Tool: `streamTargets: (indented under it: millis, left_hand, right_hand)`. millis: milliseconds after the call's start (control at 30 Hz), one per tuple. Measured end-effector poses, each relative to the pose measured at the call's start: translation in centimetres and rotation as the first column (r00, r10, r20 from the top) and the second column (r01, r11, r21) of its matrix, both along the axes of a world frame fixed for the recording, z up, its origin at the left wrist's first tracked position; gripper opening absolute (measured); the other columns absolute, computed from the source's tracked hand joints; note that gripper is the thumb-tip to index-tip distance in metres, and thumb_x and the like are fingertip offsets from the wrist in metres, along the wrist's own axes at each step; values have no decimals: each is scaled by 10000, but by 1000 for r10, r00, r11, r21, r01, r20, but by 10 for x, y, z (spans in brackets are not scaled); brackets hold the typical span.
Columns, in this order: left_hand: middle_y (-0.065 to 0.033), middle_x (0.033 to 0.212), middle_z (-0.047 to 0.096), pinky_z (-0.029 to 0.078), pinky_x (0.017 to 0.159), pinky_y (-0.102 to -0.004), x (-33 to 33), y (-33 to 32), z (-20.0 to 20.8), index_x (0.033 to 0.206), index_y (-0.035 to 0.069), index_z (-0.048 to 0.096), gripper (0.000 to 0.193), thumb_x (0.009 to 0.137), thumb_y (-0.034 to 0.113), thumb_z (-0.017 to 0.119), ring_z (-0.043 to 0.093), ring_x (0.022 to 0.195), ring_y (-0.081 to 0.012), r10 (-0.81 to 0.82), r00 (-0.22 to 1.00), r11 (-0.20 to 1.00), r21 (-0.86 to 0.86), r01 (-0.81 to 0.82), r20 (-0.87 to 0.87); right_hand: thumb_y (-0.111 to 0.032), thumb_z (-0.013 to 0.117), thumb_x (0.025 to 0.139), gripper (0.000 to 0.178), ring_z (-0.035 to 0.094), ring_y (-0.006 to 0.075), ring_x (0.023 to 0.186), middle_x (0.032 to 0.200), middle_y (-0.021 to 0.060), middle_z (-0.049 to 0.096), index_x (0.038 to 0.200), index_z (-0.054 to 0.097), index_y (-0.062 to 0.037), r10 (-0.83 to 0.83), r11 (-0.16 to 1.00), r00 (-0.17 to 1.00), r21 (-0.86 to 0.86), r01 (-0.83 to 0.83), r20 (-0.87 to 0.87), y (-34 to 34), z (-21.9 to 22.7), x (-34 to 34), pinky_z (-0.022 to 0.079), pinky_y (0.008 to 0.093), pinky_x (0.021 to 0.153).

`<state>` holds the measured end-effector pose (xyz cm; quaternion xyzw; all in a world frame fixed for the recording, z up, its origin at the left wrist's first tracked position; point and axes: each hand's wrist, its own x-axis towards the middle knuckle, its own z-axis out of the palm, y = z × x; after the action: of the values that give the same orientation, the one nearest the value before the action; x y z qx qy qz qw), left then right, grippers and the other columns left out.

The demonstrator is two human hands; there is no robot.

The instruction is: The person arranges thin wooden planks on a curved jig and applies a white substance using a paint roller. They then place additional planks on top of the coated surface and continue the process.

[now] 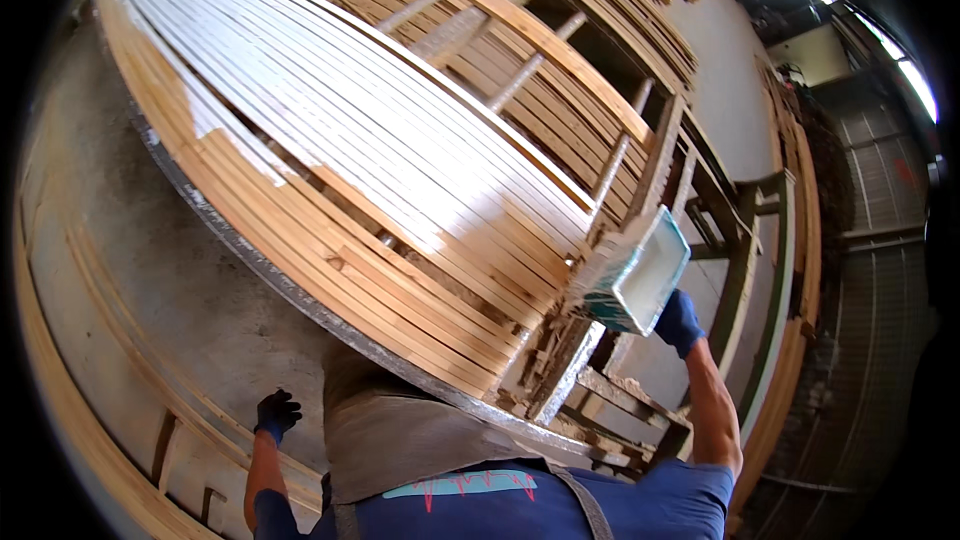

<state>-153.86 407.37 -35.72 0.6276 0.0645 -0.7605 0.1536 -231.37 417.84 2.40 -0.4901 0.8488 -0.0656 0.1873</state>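
Observation:
My right hand (680, 323), in a blue glove, grips the near right edge of a teal rectangular paint tub (668, 252). White paint coats its inside, and drips streak its outer wall. The tub is at the end of a long row of narrow wooden strips (400, 290). White paint (330, 90) covers the far and middle strips; the nearer ones show bare wood. My left hand (277, 414), in a dark glove, hangs low beside my apron (430, 430), fingers loosely bent and apart, holding nothing.
A metal edge (260, 275) runs along the near side of the strips. Beyond them stands a wooden rack with crossbars (515, 80) and stacked strips. A green frame (785, 240) stands at right, and long boards (130, 300) lie at lower left on the concrete floor (200, 230).

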Motion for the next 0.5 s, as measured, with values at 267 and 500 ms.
streamTargets:
  millis: [267,500]
  left_hand:
    - [-171,772,611,475,513,-420,37,-17,-31,1003,102,593,353,932,391,403,576,629,-322,-75,995,993,84,80,-67]
    - [-170,796,644,479,474,-352,-17,-42,8,1056,94,589,237,913,272,527,595,583,-284,-80,987,977,-185,106,142]
  right_hand:
    - [-159,644,801,192,656,329,840,875,186,671,943,627,-31,277,960,956,-6,-279,-97,-183,-46,68,511,429,727]
    - [-81,580,877,293,618,188,975,1075,119,657,1165,583,-29,-204,901,682,-139,412,703,-84,-75,40,497,337,851]
